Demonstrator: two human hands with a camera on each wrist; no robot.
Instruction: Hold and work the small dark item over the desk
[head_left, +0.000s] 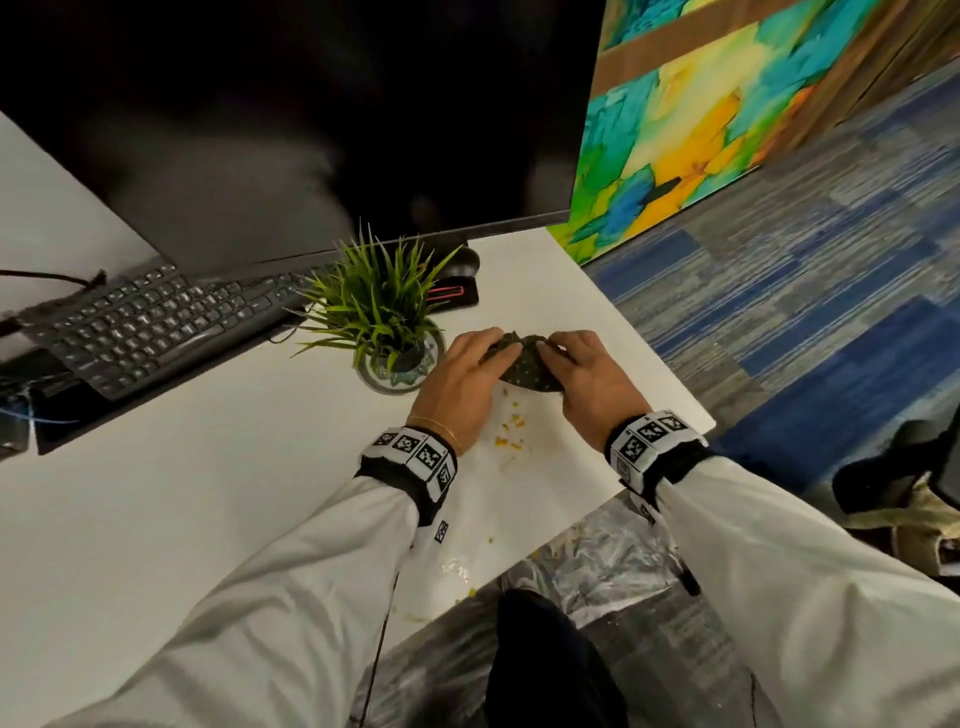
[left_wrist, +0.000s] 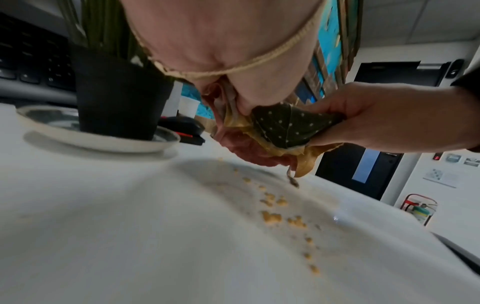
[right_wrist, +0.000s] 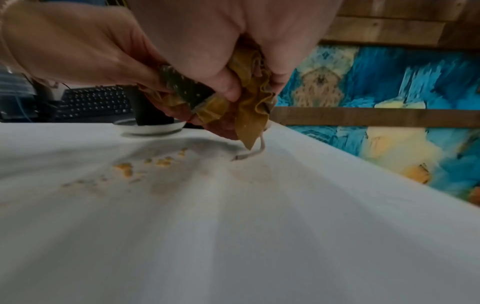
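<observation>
Leaf (head_left: 524, 366), just beside the potted plant (head_left: 382, 312), spans sideways between left hand (head_left: 460, 387) and right hand (head_left: 589, 382), each grip pinching one end above the crumbs (head_left: 511, 431) on the counter (head_left: 208, 467).

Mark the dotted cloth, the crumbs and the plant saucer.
dotted cloth (left_wrist: 288, 125), left wrist view, dark spotted face.
crumbs (head_left: 511, 427), head view, cluster on the table.
saucer (left_wrist: 103, 142), left wrist view, front rim.

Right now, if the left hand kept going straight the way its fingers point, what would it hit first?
Likely the spotted leaf it already holds with the right hand. Past that, the left hand points toward bare desk, with the mouse a little to the left; depth is uncertain.
</observation>
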